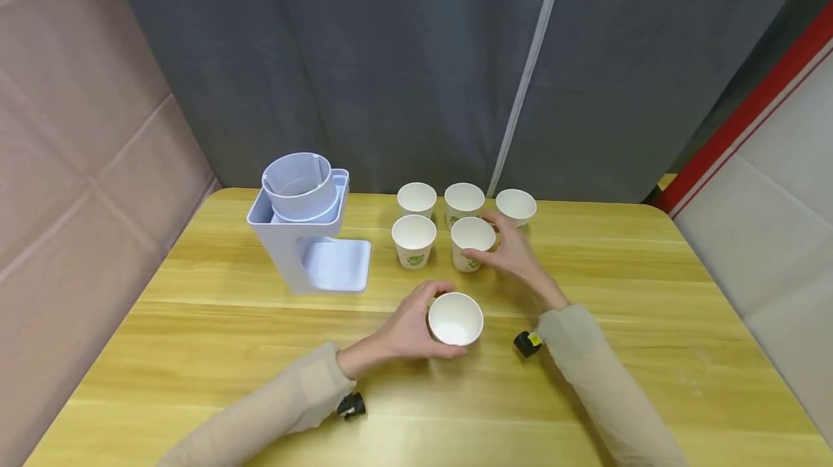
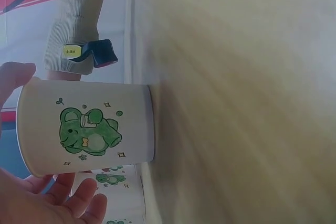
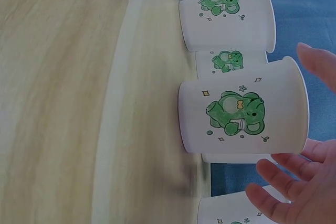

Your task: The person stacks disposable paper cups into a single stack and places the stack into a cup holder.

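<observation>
Six white paper cups with green bear prints are on the wooden table. My left hand (image 1: 413, 326) curls around the rim of the nearest paper cup (image 1: 455, 319), its base close to the tabletop in the left wrist view. Thumb and fingers of my right hand (image 1: 510, 250) bracket the rim of another paper cup (image 1: 473, 236), at the front right of the group. Beside that one stands a paper cup (image 1: 413, 243) on the left. Behind them are a paper cup (image 1: 416, 199), a second paper cup (image 1: 464, 197) and a third paper cup (image 1: 516, 205).
A pale lilac stand (image 1: 296, 246) with a round container (image 1: 298, 185) on top and a flat base plate (image 1: 338, 264) is left of the cups. A dark grey curtain (image 1: 364, 76) hangs behind the table (image 1: 215, 351). Each wrist carries a small black camera.
</observation>
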`<state>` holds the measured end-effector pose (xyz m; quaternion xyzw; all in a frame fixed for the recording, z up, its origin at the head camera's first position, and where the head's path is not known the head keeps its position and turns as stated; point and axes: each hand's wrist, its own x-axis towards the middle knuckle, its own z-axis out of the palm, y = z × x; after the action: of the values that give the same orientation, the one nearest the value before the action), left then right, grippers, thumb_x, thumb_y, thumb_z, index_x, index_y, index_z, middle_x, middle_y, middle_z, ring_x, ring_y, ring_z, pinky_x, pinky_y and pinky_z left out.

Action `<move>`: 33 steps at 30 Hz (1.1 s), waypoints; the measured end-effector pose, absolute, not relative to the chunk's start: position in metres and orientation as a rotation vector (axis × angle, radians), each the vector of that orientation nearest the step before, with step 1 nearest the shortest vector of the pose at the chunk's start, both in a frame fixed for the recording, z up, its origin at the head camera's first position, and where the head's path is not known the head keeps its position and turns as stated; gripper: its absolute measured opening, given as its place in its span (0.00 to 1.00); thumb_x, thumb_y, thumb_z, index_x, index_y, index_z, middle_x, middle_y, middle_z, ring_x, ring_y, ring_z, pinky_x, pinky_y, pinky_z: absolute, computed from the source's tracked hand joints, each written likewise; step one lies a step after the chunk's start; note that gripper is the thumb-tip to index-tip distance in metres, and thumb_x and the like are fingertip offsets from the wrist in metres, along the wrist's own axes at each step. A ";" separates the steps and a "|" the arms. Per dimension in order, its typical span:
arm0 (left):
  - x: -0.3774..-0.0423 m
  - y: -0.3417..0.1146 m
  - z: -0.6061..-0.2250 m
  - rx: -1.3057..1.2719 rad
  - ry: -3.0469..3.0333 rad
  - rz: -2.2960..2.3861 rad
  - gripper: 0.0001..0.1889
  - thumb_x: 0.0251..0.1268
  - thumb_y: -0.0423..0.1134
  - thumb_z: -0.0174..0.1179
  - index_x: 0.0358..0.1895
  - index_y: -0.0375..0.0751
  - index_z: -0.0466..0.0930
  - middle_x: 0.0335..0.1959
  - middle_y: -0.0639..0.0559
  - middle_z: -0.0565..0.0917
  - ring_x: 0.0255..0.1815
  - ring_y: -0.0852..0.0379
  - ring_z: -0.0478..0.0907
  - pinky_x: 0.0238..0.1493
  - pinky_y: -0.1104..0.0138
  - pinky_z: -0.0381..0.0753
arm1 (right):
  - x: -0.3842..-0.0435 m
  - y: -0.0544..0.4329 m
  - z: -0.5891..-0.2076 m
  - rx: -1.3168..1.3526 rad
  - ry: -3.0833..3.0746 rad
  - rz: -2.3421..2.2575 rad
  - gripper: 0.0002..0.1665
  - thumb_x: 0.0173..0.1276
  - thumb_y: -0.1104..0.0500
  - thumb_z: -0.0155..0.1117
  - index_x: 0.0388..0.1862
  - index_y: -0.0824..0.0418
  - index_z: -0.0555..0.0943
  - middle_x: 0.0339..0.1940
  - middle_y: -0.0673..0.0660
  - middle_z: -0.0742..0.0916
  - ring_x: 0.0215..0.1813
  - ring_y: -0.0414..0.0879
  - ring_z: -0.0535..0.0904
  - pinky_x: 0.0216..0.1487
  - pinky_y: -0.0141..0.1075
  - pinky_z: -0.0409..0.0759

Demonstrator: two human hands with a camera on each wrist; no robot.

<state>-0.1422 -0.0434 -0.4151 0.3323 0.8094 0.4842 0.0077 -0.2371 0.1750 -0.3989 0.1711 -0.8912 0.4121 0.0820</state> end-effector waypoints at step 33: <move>-0.142 -0.044 -0.420 0.985 2.479 1.558 0.40 0.35 0.40 0.77 0.57 0.34 0.68 0.52 0.40 0.76 0.53 0.44 0.74 0.54 0.53 0.72 | -0.242 0.171 -0.401 0.501 -2.648 1.136 0.41 0.45 0.57 0.77 0.55 0.75 0.72 0.52 0.70 0.79 0.52 0.63 0.74 0.51 0.53 0.72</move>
<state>-0.1420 -0.0442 -0.4204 0.3189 0.8021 0.5042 0.0263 -0.2418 0.1713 -0.4008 0.1703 -0.9001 0.3862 0.1082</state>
